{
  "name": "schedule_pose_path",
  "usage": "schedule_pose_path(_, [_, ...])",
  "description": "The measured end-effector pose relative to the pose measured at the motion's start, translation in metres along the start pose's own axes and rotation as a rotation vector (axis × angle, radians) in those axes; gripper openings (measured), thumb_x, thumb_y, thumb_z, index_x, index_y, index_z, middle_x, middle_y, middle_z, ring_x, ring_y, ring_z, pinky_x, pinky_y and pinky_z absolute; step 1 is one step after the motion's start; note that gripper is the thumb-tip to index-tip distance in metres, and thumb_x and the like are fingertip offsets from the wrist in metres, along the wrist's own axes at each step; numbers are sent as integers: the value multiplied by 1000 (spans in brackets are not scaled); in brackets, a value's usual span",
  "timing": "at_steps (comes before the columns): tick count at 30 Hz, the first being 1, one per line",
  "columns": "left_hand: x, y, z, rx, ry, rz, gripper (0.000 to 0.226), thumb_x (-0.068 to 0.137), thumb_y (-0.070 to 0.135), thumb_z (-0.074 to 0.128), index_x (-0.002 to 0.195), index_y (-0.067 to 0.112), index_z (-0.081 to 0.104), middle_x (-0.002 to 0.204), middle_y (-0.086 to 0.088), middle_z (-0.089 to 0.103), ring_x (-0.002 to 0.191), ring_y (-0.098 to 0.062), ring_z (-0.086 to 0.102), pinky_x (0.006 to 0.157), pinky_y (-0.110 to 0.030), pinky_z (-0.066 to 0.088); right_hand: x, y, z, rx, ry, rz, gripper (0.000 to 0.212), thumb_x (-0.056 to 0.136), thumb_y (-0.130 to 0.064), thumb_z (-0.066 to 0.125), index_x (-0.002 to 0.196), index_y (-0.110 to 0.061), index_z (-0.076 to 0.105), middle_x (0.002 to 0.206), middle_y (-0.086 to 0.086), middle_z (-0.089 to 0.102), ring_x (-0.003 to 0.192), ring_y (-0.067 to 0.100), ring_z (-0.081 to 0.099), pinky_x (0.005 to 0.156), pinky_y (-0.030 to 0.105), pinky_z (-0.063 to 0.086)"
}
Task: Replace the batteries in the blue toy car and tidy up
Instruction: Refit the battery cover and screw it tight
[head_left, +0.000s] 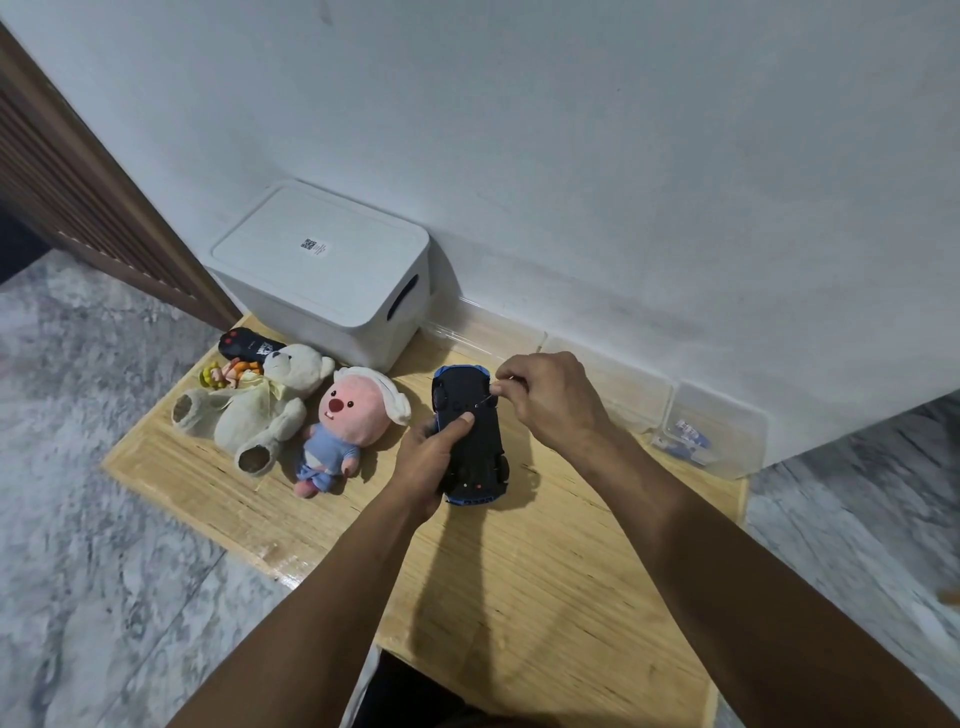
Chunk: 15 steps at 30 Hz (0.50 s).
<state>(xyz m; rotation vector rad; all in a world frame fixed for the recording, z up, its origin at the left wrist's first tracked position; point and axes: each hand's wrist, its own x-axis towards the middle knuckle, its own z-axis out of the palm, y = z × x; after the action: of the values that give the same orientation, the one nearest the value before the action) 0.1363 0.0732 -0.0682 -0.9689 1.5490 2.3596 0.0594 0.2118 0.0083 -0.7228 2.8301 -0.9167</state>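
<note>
A pale wooden tabletop (519, 571) stands against a white wall, grey marbled floor around it. The left hand (434, 460) wraps its fingers (457, 427) around the blue toy car (470, 434), held upside down just above the wood, black underside up. The right hand (545, 397) pinches a thin tool (487, 401) whose tip touches that underside. Left of the left fingers lie a pink plush (343, 423) and a cream teddy bear (260, 410); beyond them, a white lidded box (327, 270). Right of the right fingers, a clear container (717, 431)

White wall (571, 156); grey marbled floor (104, 519); wooden board (519, 571); brown slatted door (78, 197), possibly cabinet.
</note>
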Motion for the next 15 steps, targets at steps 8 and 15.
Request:
schedule_pose_path(8, [-2,1,3,-13,22,43,23,91,12,64,110,0,67,101,-18,71,87,-29,69,77,-39,58,-6,-13,-3,-298,-110,1,31,101,-32,45,101,-6,62,91,15,67,86,35,62,66,35,42])
schedule_pose_path(15, [-4,2,0,27,31,74,22,89,7,65,111,4,64,96,-13,72,83,-25,69,67,-32,57,-5,-15,-4,-405,-178,43,46,101,-45,38,84,-9,60,74,4,51,73,27,55,62,32,34])
